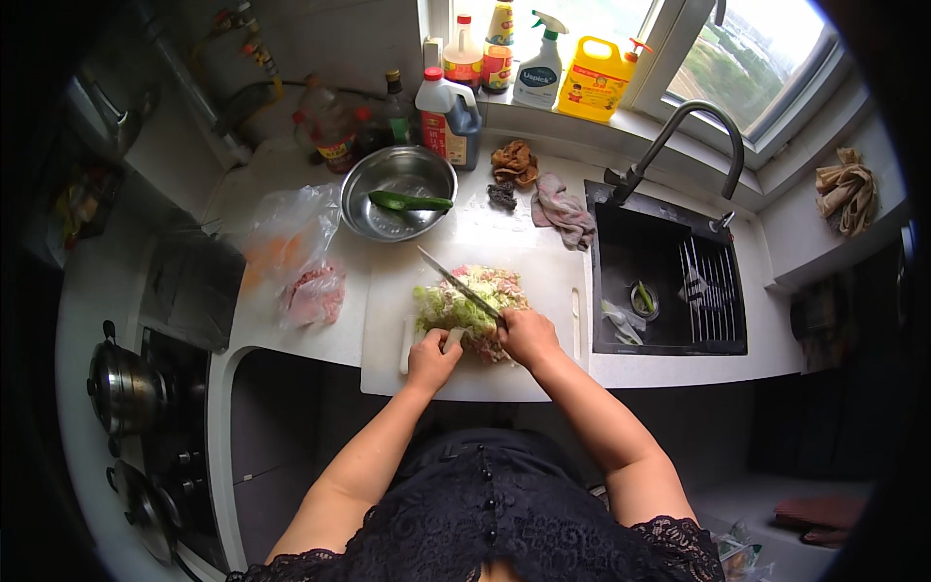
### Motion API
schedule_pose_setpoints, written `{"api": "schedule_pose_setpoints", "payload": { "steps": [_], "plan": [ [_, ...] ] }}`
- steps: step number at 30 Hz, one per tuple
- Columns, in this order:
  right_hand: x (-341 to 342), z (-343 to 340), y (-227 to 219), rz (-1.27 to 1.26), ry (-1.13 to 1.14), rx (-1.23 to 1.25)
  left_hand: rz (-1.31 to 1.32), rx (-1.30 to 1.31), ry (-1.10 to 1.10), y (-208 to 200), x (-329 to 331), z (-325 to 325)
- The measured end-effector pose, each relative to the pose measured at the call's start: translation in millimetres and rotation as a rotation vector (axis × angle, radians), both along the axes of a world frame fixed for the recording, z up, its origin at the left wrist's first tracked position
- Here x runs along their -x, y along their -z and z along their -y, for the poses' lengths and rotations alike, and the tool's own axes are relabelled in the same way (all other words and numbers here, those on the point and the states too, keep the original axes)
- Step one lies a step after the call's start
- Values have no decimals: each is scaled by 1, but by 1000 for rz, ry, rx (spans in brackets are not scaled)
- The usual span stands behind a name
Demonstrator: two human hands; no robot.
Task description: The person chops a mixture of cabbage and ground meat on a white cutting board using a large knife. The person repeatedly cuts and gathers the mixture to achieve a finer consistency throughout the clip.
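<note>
A white cutting board (553, 364) lies before me, with a heap of chopped pale-green vegetable and pink minced meat (456, 307) on it. My right hand (529, 337) is closed round the handle of a knife (454, 279). Its long blade slants over the heap, tip toward the far left. At the near left edge of the heap, my left hand (433, 363) is closed on a short pale piece (453, 339); its kind I cannot make out. Beyond the board stands a steel bowl (364, 220) holding a green cucumber-like vegetable (409, 202).
Left of the board lie a plastic bag (291, 228) and bagged pink meat (315, 296). Several bottles stand behind the bowl, including a large jug (449, 116). A cloth (562, 210) lies beside the black sink (621, 262). Pots (126, 388) stand on the stove at left.
</note>
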State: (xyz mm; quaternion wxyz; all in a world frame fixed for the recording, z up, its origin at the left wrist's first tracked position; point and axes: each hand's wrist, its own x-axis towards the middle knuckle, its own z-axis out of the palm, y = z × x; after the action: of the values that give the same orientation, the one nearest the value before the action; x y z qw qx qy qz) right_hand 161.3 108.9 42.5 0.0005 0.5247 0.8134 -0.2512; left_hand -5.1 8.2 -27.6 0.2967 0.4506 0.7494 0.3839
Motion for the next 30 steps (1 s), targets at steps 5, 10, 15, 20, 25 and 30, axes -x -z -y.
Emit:
{"api": "schedule_pose_setpoints", "payload": {
  "steps": [5, 10, 15, 20, 25, 30],
  "plan": [
    [1, 2, 28, 41, 48, -19, -216, -86, 127, 0, 0, 0],
    [2, -1, -3, -18, 58, -26, -444, -55, 233, 8, -2, 7],
    [-3, -2, 23, 16, 99, -17, -538, 7, 314, 5, -9, 13],
    [0, -6, 0, 7, 88, 22, -651, 44, 366, 7, -6, 16],
    [1, -1, 23, 61, 130, 55, -683, 12, 354, 11, -8, 19],
    [-3, -4, -1, 32, 95, 34, -718, 26, 373, 20, -6, 19]
  ]
}}
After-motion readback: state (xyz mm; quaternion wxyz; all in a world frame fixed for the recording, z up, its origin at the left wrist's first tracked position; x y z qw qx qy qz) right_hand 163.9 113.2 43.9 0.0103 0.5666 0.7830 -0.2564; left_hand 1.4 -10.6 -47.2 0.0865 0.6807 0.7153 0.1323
